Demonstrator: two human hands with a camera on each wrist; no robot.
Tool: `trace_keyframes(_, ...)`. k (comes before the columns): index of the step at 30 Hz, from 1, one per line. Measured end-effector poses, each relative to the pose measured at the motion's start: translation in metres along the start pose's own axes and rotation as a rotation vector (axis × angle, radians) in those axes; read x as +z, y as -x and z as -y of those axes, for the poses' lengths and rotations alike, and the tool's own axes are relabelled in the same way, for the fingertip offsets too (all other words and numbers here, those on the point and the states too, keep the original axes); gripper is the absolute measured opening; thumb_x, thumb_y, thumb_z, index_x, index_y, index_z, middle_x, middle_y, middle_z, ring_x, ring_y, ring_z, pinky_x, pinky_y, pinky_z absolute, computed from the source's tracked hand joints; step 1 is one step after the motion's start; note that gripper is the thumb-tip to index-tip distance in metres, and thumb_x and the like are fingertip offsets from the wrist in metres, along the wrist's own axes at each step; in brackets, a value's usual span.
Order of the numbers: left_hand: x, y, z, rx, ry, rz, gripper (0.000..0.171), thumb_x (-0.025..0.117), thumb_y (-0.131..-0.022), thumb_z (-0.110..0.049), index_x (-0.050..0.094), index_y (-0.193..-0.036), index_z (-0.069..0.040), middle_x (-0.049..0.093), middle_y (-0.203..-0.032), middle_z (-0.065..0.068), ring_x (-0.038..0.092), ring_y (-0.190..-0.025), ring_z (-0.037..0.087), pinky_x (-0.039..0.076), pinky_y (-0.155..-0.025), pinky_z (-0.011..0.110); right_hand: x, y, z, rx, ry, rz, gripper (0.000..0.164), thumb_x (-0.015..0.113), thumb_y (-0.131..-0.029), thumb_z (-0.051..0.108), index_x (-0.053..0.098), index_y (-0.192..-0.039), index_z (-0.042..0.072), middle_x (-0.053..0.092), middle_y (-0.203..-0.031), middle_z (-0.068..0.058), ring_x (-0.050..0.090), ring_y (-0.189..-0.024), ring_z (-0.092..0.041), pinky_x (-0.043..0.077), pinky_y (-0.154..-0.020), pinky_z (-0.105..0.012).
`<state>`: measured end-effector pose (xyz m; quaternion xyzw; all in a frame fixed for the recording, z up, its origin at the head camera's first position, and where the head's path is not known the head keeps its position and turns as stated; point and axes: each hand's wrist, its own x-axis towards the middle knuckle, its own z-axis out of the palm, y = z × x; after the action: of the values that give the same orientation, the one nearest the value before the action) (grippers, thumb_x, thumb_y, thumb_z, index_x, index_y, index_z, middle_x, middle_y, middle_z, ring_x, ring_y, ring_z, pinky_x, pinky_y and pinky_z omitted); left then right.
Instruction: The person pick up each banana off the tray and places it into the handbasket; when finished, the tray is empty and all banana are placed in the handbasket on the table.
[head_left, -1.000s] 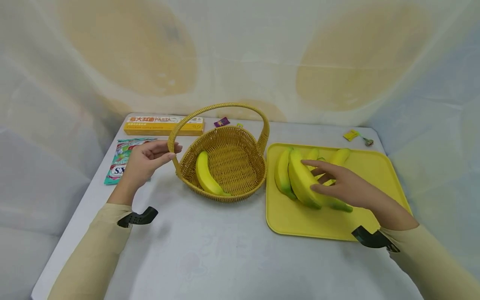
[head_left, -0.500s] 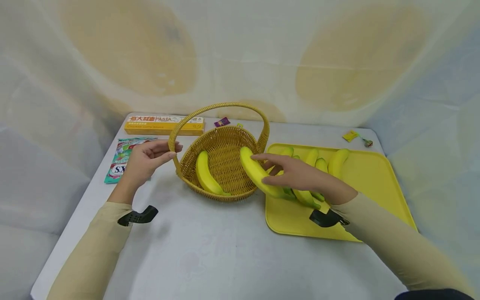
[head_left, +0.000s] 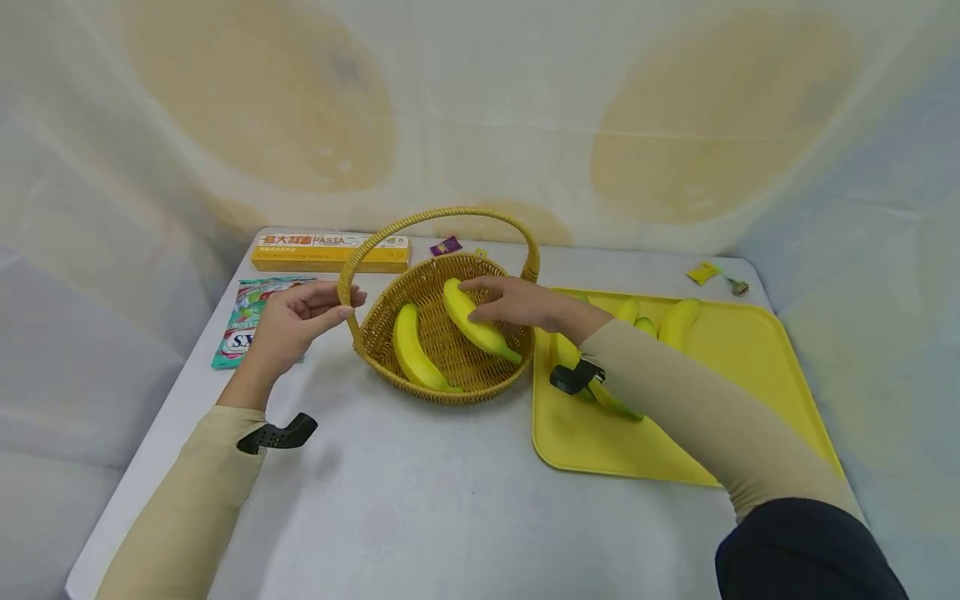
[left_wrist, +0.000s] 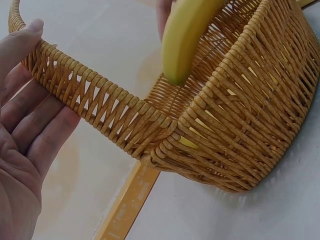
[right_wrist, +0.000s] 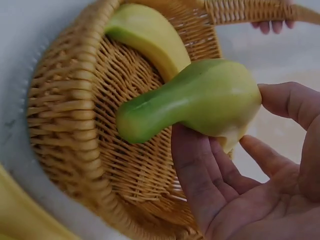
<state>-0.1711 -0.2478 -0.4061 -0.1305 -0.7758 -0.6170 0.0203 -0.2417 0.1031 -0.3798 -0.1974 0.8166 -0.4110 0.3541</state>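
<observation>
Banana [head_left: 474, 324] held over the wicker basket [head_left: 491, 382] in the right hand [head_left: 517, 302], fingers wrapped around it, left hand [head_left: 292, 323] gripping the basket handle [head_left: 347, 279], fruit's far end hidden behind fingers.

You get soft, even, bright light throughout. Faint shadows sit under your left hand [head_left: 288, 321]. Head-view edges bow outward. Close beside your right hand [right_wrist: 250, 175], the wrist view darkens and blurs.
</observation>
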Motion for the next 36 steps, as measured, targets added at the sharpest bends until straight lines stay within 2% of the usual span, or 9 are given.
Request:
trace_keyframes(4, -0.001, 0.000, 0.000, 0.000, 0.001, 0.004, 0.033, 0.072, -0.096, -0.012, 0.068, -0.127, 0.000, 0.075, -0.117, 0.005, 0.072, -0.108, 0.014, 0.055, -0.094, 0.023, 0.007, -0.021, 0.000, 0.012, 0.045, 0.006, 0.062, 0.067, -0.098, 0.031, 0.043, -0.155, 0.029, 0.059, -0.122, -0.005, 0.056, -0.087, -0.017, 0.052, -0.087, -0.041)
trace_keyframes(6, -0.001, 0.001, 0.000, 0.002, 0.001, 0.004, 0.033, 0.072, -0.096, -0.012, 0.068, -0.127, 0.000, 0.075, -0.117, 0.005, 0.072, -0.108, 0.014, 0.055, -0.094, 0.023, 0.014, -0.030, 0.000, 0.016, 0.057, 0.021, 0.063, 0.067, -0.098, 0.028, 0.042, -0.156, 0.025, 0.063, -0.116, -0.010, 0.058, -0.088, -0.019, 0.054, -0.088, -0.042)
trace_keyframes(10, -0.001, 0.002, 0.000, 0.004, 0.011, 0.008, 0.033, 0.072, -0.096, -0.010, 0.068, -0.127, 0.000, 0.075, -0.117, 0.006, 0.072, -0.108, 0.017, 0.055, -0.094, 0.023, 0.028, -0.042, 0.002, 0.020, 0.157, 0.021, 0.064, 0.067, -0.098, 0.027, 0.041, -0.157, 0.023, 0.061, -0.137, -0.012, 0.061, -0.111, -0.018, 0.054, -0.097, -0.039)
trace_keyframes(13, -0.001, 0.003, -0.001, 0.007, 0.005, 0.009, 0.033, 0.072, -0.096, -0.010, 0.068, -0.127, 0.000, 0.075, -0.117, 0.006, 0.072, -0.108, 0.016, 0.055, -0.094, 0.023, 0.037, -0.048, 0.004, 0.006, 0.232, 0.014, 0.066, 0.067, -0.098, 0.027, 0.039, -0.158, 0.021, 0.057, -0.142, -0.013, 0.058, -0.117, -0.020, 0.052, -0.096, -0.034)
trace_keyframes(16, -0.001, 0.004, -0.002, 0.009, -0.007, 0.005, 0.033, 0.072, -0.096, -0.010, 0.068, -0.127, 0.000, 0.075, -0.117, 0.006, 0.072, -0.108, 0.015, 0.055, -0.094, 0.022, 0.044, -0.053, 0.007, -0.007, 0.293, 0.002, 0.069, 0.068, -0.097, 0.027, 0.037, -0.159, 0.020, 0.059, -0.137, -0.012, 0.059, -0.112, -0.020, 0.052, -0.092, -0.031)
trace_keyframes(21, 0.000, 0.004, -0.005, 0.012, -0.014, 0.003, 0.032, 0.071, -0.096, -0.009, 0.068, -0.127, 0.000, 0.075, -0.117, 0.006, 0.072, -0.107, 0.015, 0.055, -0.094, 0.022, 0.051, -0.056, 0.015, 0.037, 0.256, 0.041, 0.078, 0.072, -0.095, 0.020, 0.030, -0.161, 0.017, 0.060, -0.126, -0.013, 0.063, -0.097, -0.019, 0.060, -0.086, -0.036)
trace_keyframes(27, 0.001, 0.004, -0.004, 0.011, -0.016, 0.004, 0.032, 0.071, -0.096, -0.010, 0.068, -0.127, 0.000, 0.075, -0.117, 0.006, 0.072, -0.107, 0.012, 0.055, -0.094, 0.022, 0.054, -0.055, 0.022, 0.077, 0.273, 0.068, 0.085, 0.074, -0.094, 0.013, 0.024, -0.163, 0.016, 0.060, -0.116, -0.015, 0.062, -0.088, -0.023, 0.060, -0.086, -0.041)
trace_keyframes(30, 0.001, 0.004, -0.004, 0.007, -0.016, 0.007, 0.032, 0.071, -0.096, -0.010, 0.068, -0.127, 0.000, 0.075, -0.117, 0.006, 0.072, -0.108, 0.013, 0.055, -0.094, 0.022, 0.055, -0.055, 0.021, 0.070, 0.304, 0.068, 0.087, 0.074, -0.094, 0.014, 0.021, -0.163, 0.015, 0.061, -0.122, -0.015, 0.063, -0.096, -0.023, 0.059, -0.088, -0.038)
trace_keyframes(36, -0.001, 0.003, -0.003, 0.015, -0.012, 0.004, 0.032, 0.072, -0.096, -0.010, 0.069, -0.126, 0.000, 0.075, -0.116, 0.005, 0.072, -0.108, 0.017, 0.055, -0.094, 0.023, 0.052, -0.046, 0.012, 0.015, 0.346, 0.010, 0.089, 0.073, -0.096, 0.021, 0.015, -0.165, 0.017, 0.059, -0.140, -0.016, 0.060, -0.122, -0.024, 0.052, -0.102, -0.036)
